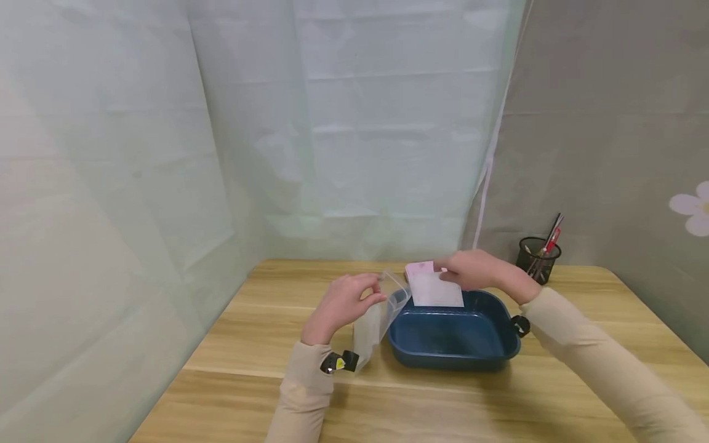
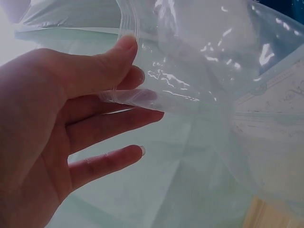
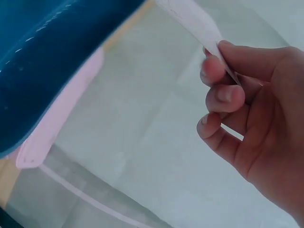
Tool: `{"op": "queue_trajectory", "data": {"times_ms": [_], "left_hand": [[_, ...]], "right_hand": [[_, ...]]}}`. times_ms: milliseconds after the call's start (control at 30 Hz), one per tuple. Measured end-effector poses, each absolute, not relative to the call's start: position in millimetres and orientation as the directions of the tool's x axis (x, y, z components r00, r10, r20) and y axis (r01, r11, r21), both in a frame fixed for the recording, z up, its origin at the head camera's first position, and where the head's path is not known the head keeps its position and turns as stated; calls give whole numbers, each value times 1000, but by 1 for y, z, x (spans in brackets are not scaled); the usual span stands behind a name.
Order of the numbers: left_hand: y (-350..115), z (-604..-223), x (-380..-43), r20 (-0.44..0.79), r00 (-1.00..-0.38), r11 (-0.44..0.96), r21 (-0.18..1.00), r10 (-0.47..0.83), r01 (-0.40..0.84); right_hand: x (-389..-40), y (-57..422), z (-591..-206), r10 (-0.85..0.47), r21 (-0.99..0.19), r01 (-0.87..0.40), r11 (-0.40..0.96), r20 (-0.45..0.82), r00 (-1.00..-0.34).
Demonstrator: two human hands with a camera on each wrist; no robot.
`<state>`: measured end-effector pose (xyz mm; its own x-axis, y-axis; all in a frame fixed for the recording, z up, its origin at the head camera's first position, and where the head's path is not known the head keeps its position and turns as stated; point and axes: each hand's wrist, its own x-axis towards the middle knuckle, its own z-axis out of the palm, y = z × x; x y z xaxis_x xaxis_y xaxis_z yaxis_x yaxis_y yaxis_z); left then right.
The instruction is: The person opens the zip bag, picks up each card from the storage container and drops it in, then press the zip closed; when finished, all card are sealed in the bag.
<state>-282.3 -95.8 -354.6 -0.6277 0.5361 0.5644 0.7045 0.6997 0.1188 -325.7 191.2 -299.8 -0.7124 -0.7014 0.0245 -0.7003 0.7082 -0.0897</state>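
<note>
My left hand [image 1: 343, 303] pinches the edge of a clear plastic zip bag [image 2: 190, 71] between thumb and fingers. White, faintly printed contents [image 2: 268, 102] show through the bag in the left wrist view. The bag hangs at the left side of a dark blue rectangular basin [image 1: 454, 361]. Over the basin's far rim, my right hand [image 1: 471, 271] pinches a thin white sheet-like piece [image 1: 436, 291] by its edge. In the right wrist view this white piece [image 3: 192, 21] appears nearly edge-on. A pink packet [image 3: 66, 109] lies just behind the basin, partly covered by the white piece in the head view.
A black mesh pen holder [image 1: 538, 261] with several pens stands at the back right, close to the right forearm. The wooden table [image 1: 266, 344] ends at pale curtains [image 1: 354, 154] on the left and back. A grey curtain hangs on the right.
</note>
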Motion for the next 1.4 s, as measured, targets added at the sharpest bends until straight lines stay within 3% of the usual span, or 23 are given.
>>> {"op": "queue_trajectory", "data": {"times_ms": [367,933,1133,1400], "left_hand": [[-98,-356,-282,486,-690,695,209,536,688],[-95,-357,-284,483,-678,667,230,553,708],[-95,-357,-283,480,-679,660,241,556,712],[-97,-355,-281,464,-709,667,287,531,688]], "right_hand": [[-323,198,-307,-616,-284,-675,681,277,-738],[-299,186,-325,-390,-569,-549,612,386,-836],[-288,181,-327,-336,-675,-520,523,398,-854],[-276,177,-324,-347,-683,-541,490,417,-840]]}}
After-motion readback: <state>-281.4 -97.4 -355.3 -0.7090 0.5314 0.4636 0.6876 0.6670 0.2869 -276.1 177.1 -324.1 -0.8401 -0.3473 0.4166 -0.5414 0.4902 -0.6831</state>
